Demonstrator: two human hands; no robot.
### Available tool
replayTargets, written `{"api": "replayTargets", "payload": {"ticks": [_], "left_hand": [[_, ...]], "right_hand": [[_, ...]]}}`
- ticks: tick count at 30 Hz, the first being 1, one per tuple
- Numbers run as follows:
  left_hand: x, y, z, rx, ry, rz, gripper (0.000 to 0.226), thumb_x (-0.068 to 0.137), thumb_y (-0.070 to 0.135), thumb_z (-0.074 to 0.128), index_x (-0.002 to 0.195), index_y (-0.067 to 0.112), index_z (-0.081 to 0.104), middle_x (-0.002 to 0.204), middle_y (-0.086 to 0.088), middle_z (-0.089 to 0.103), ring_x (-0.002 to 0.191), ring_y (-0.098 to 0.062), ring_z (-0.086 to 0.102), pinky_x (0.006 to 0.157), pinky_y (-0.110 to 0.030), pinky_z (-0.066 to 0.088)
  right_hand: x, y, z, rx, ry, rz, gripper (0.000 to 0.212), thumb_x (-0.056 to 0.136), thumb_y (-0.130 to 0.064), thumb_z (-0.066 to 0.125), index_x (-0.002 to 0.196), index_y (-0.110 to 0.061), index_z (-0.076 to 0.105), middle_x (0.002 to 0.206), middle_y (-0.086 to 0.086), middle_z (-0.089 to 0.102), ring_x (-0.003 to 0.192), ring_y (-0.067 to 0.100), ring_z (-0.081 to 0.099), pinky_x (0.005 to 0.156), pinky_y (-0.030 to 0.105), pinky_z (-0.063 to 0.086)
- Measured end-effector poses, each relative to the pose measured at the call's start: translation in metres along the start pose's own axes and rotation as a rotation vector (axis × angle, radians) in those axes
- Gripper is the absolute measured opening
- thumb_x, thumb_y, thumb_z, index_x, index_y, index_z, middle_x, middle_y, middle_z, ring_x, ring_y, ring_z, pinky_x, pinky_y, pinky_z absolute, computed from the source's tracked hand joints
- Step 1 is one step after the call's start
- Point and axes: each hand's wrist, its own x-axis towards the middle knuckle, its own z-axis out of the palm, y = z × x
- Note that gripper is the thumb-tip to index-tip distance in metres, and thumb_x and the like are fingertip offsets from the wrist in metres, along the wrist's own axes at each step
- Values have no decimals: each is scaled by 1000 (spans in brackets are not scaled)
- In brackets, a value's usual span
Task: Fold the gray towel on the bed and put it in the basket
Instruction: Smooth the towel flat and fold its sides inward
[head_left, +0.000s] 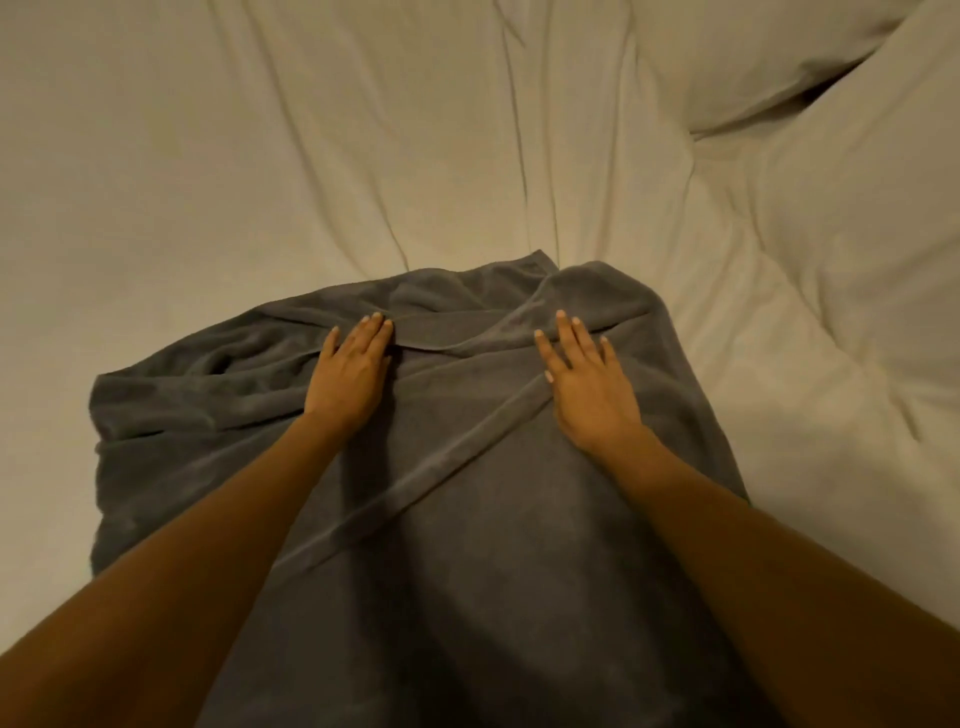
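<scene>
A large gray towel (457, 493) lies spread on the bed (260, 156), rumpled, with a hemmed edge running diagonally across its top layer. My left hand (350, 376) rests flat on the towel left of centre, fingers straight and together. My right hand (584, 387) presses flat on the towel to the right, fingers straight and slightly spread. Both hands sit near the towel's far end. The towel's near part runs out of the bottom of the view between my forearms. No basket is in view.
The bed is covered by a wrinkled cream sheet. Two cream pillows (779, 67) lie at the far right, with a puffy duvet (857, 260) below them. Bare sheet stretches to the left and beyond the towel.
</scene>
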Motion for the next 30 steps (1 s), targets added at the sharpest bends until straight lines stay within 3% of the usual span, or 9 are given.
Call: {"api": "replayTargets", "payload": {"ticks": [6,10,14,17,23,25,27,29,30], "left_hand": [[-12,-59,7,73,46,-91,44,99,17,37,142,8,36,152,-12,32,142,-25,25,117,-45,2],[-20,-86,4,114,60,-79,38,97,18,41,133,8,49,147,-13,40,140,-26,31,117,-47,1],[-28,-100,-2,93,93,-15,32,95,15,47,124,8,58,136,-15,53,132,-29,44,116,-45,2],[-28,-105,-2,80,140,-28,26,95,14,49,116,8,64,119,-16,65,113,-31,60,116,-40,5],[29,-106,-33,225,202,-77,26,96,14,43,98,8,69,78,-16,71,76,-31,66,118,-45,9],[56,-109,-51,257,242,-133,28,95,15,42,92,7,69,78,-16,71,78,-32,65,118,-44,7],[74,-106,-58,259,204,-196,27,95,16,44,95,6,69,85,-16,70,88,-32,64,118,-46,6],[75,-97,-49,227,139,-234,31,96,19,44,118,3,58,118,-20,62,120,-33,51,118,-49,4],[70,-91,-41,183,121,-252,42,98,24,42,134,2,44,139,-21,46,136,-31,34,118,-49,2]], "right_hand": [[81,-4,-19,-45,69,-60,42,100,-27,37,142,-25,37,157,13,-4,144,30,-4,116,47,5],[111,-1,-29,-206,-17,-107,33,97,-33,43,124,-25,59,157,13,-2,144,29,-5,115,48,4],[117,7,-33,-206,-64,-135,33,96,-36,44,121,-21,61,157,13,5,144,27,-1,114,48,3],[114,18,-37,-258,-43,-238,30,94,-32,49,118,-20,61,156,13,16,143,27,8,115,46,8],[135,36,-56,-367,286,-165,27,91,-23,52,109,-9,67,133,19,50,130,36,35,112,49,14],[146,34,-66,-345,351,-65,28,91,-20,53,110,-5,66,132,24,50,129,38,35,113,50,11],[153,29,-67,-387,261,25,33,89,-20,55,119,-6,60,145,24,33,138,36,22,114,51,4],[149,25,-54,-381,166,111,45,93,-24,48,136,-10,43,154,22,10,143,34,6,113,51,-1],[145,22,-44,-339,154,139,51,97,-26,41,144,-11,30,156,20,2,143,33,1,113,52,-1]]}}
